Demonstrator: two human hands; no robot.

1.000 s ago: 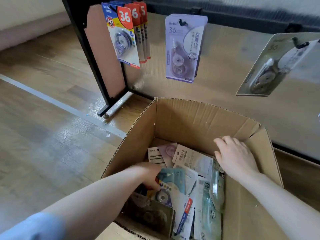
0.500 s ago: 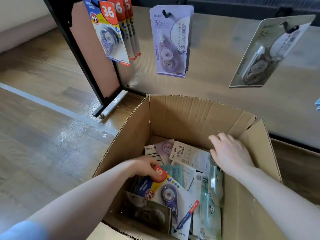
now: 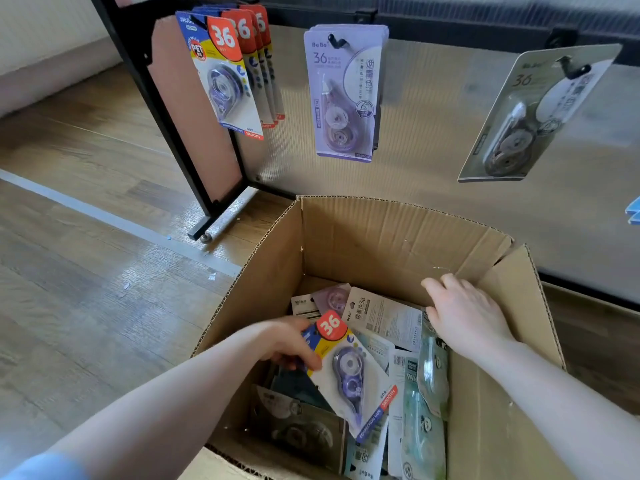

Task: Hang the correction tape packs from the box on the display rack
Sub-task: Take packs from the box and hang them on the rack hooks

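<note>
An open cardboard box (image 3: 349, 233) on the floor holds several correction tape packs. My left hand (image 3: 287, 342) grips a blue, yellow and red "36" pack (image 3: 349, 372) by its top left corner, lifted above the pile. My right hand (image 3: 464, 317) rests flat inside the box near its right wall, on a greenish pack (image 3: 431, 372). The display rack (image 3: 180, 109) stands behind the box. On its hooks hang several matching "36" packs (image 3: 228, 71), lilac packs (image 3: 343, 95) and a grey pack (image 3: 533, 116).
The rack's black foot (image 3: 201, 233) stands on the wood floor left of the box. A grey tape line (image 3: 104, 216) crosses the floor. A blue item (image 3: 633, 211) shows at the right edge.
My left hand has drawn the blue "36" pack out of the pile and raised it. My right hand has stayed by the box's right wall.
</note>
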